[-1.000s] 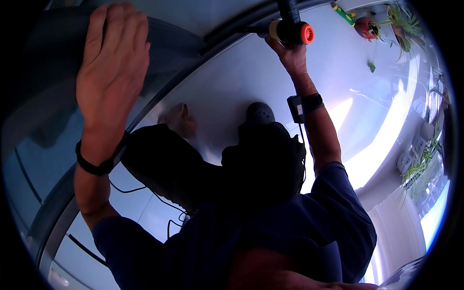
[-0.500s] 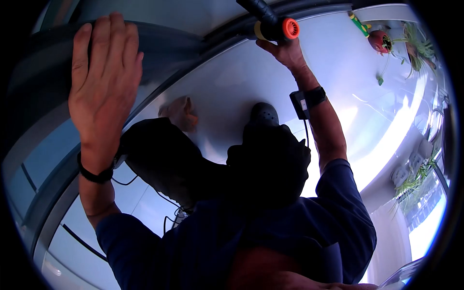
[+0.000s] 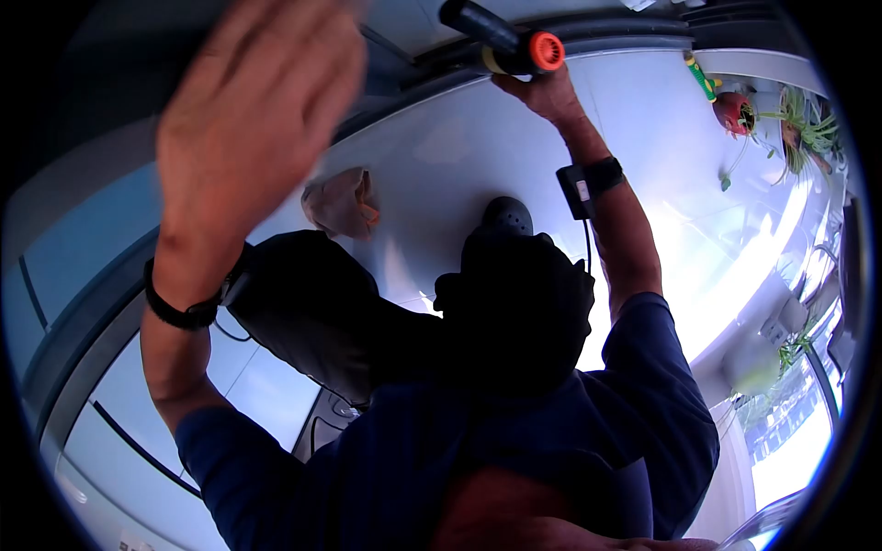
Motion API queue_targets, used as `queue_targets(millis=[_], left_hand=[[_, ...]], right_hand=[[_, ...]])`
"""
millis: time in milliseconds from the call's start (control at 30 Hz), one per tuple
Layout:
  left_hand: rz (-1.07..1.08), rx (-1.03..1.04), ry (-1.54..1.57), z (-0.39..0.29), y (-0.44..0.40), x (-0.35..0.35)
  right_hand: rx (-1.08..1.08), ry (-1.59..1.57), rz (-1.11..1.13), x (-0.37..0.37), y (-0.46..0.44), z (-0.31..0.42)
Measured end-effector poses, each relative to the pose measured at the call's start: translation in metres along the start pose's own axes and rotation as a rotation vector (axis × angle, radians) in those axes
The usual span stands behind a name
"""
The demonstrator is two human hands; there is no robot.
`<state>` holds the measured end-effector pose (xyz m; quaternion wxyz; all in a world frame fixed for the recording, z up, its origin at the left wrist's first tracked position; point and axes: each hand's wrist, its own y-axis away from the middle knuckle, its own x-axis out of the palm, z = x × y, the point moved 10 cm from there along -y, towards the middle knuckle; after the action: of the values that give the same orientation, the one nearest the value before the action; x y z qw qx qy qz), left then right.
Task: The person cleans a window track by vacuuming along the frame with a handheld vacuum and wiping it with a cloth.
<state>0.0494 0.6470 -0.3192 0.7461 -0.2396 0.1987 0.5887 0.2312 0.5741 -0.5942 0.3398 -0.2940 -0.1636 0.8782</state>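
Right grip: we grasped the black tool, ideally leaving its orange vent uncovered.
Left grip: we kept fingers outstretched, seemingly unclenched; surface contact unclear.

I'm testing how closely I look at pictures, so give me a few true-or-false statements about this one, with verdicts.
1. The right hand holds a black handheld tool. True.
2. The tool's vented end is blue. False: the vented end is orange.
3. The left hand also grips the tool. False: the left hand is apart from it.
4. A black wristband is on the left arm. True.
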Motion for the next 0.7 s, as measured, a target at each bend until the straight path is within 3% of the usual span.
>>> queue_targets(millis=[67, 100, 167, 233, 333, 367, 433, 500, 533, 633, 667, 700], left_hand=[[-0.079, 0.19, 0.686, -0.013, 0.037, -0.003], [-0.074, 0.189, 0.688, -0.005, 0.053, -0.005], [0.498, 0.105, 1.168, -0.014, 0.097, 0.038], [0.958, -0.124, 1.453, -0.024, 0.152, 0.097], [1.282, -0.511, 1.544, -0.051, 0.258, 0.176], [1.32, -0.632, 1.589, -0.068, 0.297, 0.2], [1.271, -0.609, 1.524, -0.102, 0.338, 0.22], [1.083, -0.513, 1.608, -0.147, 0.367, 0.282], [0.864, -0.362, 1.474, -0.16, 0.366, 0.292], [0.652, -0.455, 1.602, -0.204, 0.358, 0.299], [0.65, -0.459, 1.602, -0.214, 0.351, 0.295], [0.814, -0.569, 1.457, -0.22, 0.347, 0.3]], right_hand=[[0.036, -0.015, 0.01, -0.006, 0.0, -0.007], [0.068, -0.011, 0.027, -0.006, -0.001, -0.009], [0.103, -0.012, 0.036, -0.003, -0.002, -0.011], [0.228, -0.142, 0.112, 0.009, -0.004, -0.017], [0.058, -0.097, 0.146, 0.017, -0.009, -0.005], [-0.003, -0.125, 0.162, 0.022, -0.014, 0.007], [0.029, -0.034, 0.228, 0.028, -0.017, 0.004], [0.095, -0.025, 0.293, 0.017, -0.036, -0.013], [0.099, -0.015, 0.287, 0.009, -0.037, -0.018], [0.125, 0.016, 0.27, -0.005, -0.028, -0.025], [0.123, 0.007, 0.248, -0.007, -0.025, -0.023], [0.12, -0.005, 0.221, -0.008, -0.023, -0.022]])
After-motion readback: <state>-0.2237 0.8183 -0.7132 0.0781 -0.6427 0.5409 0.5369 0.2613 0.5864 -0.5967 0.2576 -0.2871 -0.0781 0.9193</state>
